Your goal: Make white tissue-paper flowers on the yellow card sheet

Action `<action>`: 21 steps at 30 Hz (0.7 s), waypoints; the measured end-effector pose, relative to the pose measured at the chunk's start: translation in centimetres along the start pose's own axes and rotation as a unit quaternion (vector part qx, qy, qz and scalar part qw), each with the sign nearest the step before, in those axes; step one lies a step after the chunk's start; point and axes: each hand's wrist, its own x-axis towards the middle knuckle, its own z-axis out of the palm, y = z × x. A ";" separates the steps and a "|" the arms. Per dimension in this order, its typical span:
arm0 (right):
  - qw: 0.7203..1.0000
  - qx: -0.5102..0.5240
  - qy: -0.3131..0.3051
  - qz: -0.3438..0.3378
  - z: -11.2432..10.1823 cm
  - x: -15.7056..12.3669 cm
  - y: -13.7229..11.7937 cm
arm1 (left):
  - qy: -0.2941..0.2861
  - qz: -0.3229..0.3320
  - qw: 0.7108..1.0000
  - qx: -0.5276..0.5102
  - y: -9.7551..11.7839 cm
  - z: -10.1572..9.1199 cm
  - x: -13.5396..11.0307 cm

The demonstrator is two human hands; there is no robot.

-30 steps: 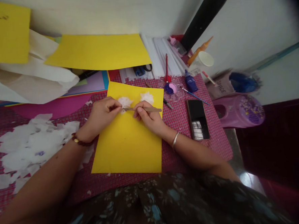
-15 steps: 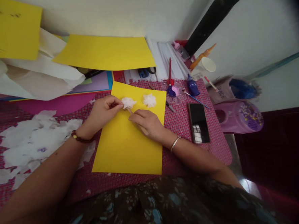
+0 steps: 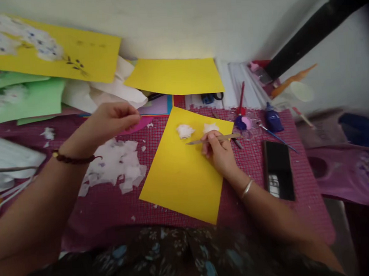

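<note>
Tablecloth (image 3: 155, 135) beneath yellow sheet (image 3: 181, 177)

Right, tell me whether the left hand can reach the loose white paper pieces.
Likely yes: the left hand is raised close by the loose white paper pieces, and nothing visible blocks the way.

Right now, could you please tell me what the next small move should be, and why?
Probably lower the left grip to the white paper pieces: it hangs near them, with nothing clearly visible in it, while the right grip holds a thin stick over the yellow sheet.
</note>
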 end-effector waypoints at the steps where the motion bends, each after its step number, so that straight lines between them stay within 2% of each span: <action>1: 1.000 -0.001 -0.007 -0.001 0.0 0.0 -0.1 | -0.030 -0.018 0.999 0.032 -0.8 -0.2 -0.5; 3: 1.000 -0.004 -0.020 -0.004 0.0 0.1 -0.2 | -0.058 -0.042 0.994 0.080 -2.7 0.0 -1.6; 6: 0.999 -0.010 -0.030 -0.007 0.1 0.1 -0.4 | -0.035 -0.029 0.988 0.149 -5.3 1.0 -3.0; 11: 0.999 -0.018 -0.029 -0.015 0.2 0.2 -0.5 | 0.007 -0.038 0.982 0.183 -7.0 2.2 -4.7; 13: 0.999 -0.018 -0.031 -0.019 0.2 0.2 -0.5 | 0.026 -0.057 0.986 0.155 -7.0 2.3 -5.1; 16: 0.999 -0.018 -0.032 -0.023 0.2 0.1 -0.4 | 0.058 -0.081 0.994 0.050 -6.7 2.3 -5.3; 21: 0.999 -0.017 -0.036 -0.024 0.1 0.3 0.0 | 0.071 -0.082 0.987 -0.116 -4.8 1.5 -6.0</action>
